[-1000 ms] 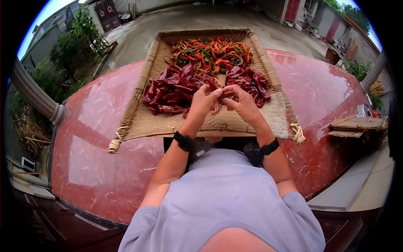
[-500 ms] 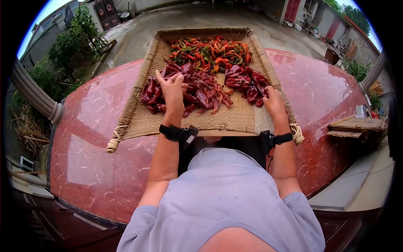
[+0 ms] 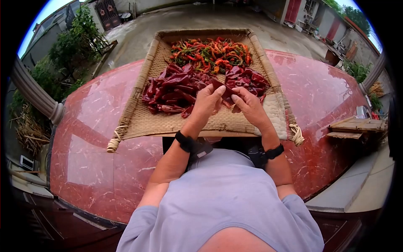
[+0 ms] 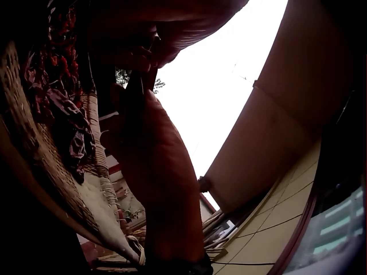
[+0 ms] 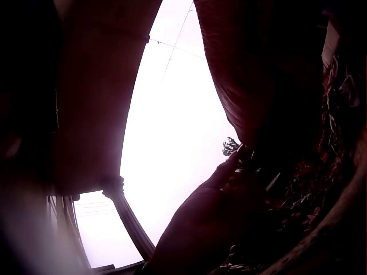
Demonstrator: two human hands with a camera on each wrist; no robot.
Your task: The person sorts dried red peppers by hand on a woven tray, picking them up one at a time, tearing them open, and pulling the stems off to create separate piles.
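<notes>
Both hands meet over the front part of a woven tray (image 3: 138,126). Between them they pinch a dark red pepper (image 3: 222,87), the left hand (image 3: 206,104) at its left side and the right hand (image 3: 252,110) at its right. A heap of large dark red peppers (image 3: 172,90) lies left of the hands, and a smaller group (image 3: 247,79) lies behind the right hand. Thin red, orange and green chillies (image 3: 210,52) cover the back of the tray. In the left wrist view the right hand (image 4: 157,149) is in shadow; its fingertips meet the left hand's.
The tray stands over a red marble surface (image 3: 92,164). A pale patch (image 3: 273,115) marks the tray's front right. Wooden boards (image 3: 357,124) lie at the right, a stone column (image 3: 37,92) rises at the left, and paved ground (image 3: 184,17) extends behind.
Half a second ago the hands were apart, the left over the large heap and the right at the smaller group. They have come together at the middle, now with a dark red pepper between them.
</notes>
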